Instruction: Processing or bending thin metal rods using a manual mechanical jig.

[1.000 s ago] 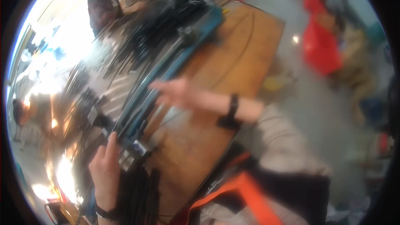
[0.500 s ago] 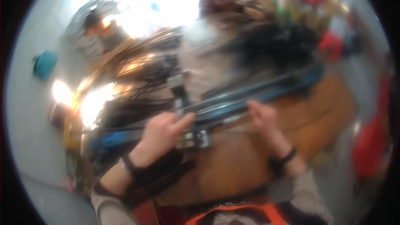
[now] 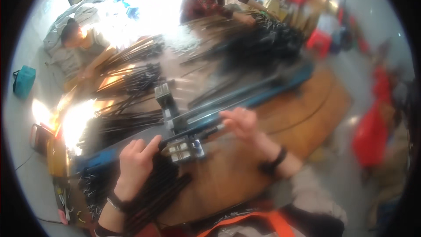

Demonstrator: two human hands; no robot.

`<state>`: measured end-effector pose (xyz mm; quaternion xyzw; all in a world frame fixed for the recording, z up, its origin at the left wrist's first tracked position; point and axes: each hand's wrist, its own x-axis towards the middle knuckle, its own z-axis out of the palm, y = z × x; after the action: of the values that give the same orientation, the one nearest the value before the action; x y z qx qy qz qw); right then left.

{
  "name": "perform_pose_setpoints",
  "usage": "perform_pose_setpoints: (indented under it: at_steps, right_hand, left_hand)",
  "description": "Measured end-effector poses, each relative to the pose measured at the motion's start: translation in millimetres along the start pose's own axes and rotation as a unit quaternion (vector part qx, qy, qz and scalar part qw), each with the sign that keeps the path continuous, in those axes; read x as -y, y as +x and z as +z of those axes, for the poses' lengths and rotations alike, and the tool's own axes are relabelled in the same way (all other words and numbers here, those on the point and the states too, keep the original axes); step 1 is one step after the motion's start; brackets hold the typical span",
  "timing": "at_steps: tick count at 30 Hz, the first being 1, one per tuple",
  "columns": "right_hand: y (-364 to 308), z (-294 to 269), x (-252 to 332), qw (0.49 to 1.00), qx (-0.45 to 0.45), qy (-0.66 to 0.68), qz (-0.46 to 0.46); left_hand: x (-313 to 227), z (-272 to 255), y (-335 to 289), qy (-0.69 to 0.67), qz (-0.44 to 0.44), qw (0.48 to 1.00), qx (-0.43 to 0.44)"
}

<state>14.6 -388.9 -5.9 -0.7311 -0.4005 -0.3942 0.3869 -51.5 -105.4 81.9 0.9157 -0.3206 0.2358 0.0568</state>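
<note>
Wooden desk [image 3: 280,149]: brown board carrying everything I see in front of me, its bare part lying to the right of my hands.
Blue rail [image 3: 245,101]: long bar running across the desk from lower left to upper right, with a dark metal fixture [image 3: 182,142] clamped on it between my two hands.
Left hand [image 3: 136,164]: my grip rests on a bundle of black rods [image 3: 153,193] lying on the desk just below the fixture; fingers curled over the rods, index finger stretched toward the fixture. I cannot tell whether the grip is truly clenched on them or only pressing.
Right hand [image 3: 243,125]: fingers bent down onto the blue rail just right of the fixture, touching it; the blur hides whether the grip closes round anything.
Wrists: dark band on each.
Upright post [image 3: 166,101]: grey bracket standing on the fixture, above my left hand.
Rod piles [image 3: 131,83]: many more black rods heaped across the far half of the desk.
Others: one person [image 3: 79,44] at upper left, another person [image 3: 210,0] at the far side, both near the piles.
Teal bag [image 3: 24,81]: on the floor at far left.
</note>
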Motion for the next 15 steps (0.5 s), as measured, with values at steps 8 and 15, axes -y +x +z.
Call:
perform_pose_setpoints:
  at_steps: [8,15]
  right_hand:
    - [-23,-10,-38,0.991,-0.028,-0.114,0.071]
    - [19,64,-41,0.89,0.153,0.228,0.364]
  left_hand:
    - [36,-42,-32,0.028,-0.109,0.989,-0.093]
    - [83,-66,-83,0.062,-0.215,0.97,-0.097]
